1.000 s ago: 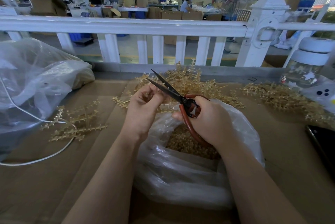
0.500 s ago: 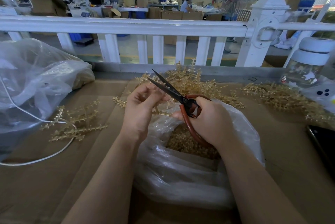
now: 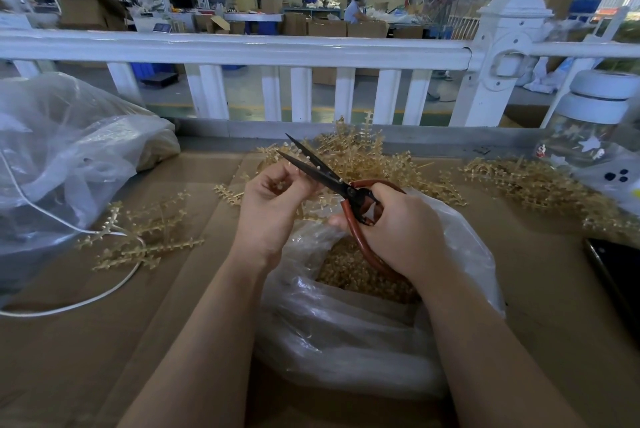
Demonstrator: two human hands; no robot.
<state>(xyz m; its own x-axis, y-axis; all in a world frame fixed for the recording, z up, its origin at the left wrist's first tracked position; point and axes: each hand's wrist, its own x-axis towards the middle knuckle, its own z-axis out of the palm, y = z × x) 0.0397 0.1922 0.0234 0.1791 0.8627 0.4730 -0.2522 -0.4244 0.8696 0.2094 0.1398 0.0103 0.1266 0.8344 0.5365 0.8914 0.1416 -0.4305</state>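
While the scissors (image 3: 322, 173) gape above the bag (image 3: 346, 341), right hand (image 3: 401, 233) curled round the red handles, left hand (image 3: 273, 205) pinches a sprig (image 3: 280, 184) at the blades. Feed close to pivot; keep fingertips clear; cuttings should drop into bag.

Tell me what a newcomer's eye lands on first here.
First come the scissors, blades open, gripped by the right hand at the centre, while the left hand pinches a tan piece beside the blades. Just under the hands sits a clear bag holding tan bits. Spiky tan sprigs lie heaped behind, by the white railing.
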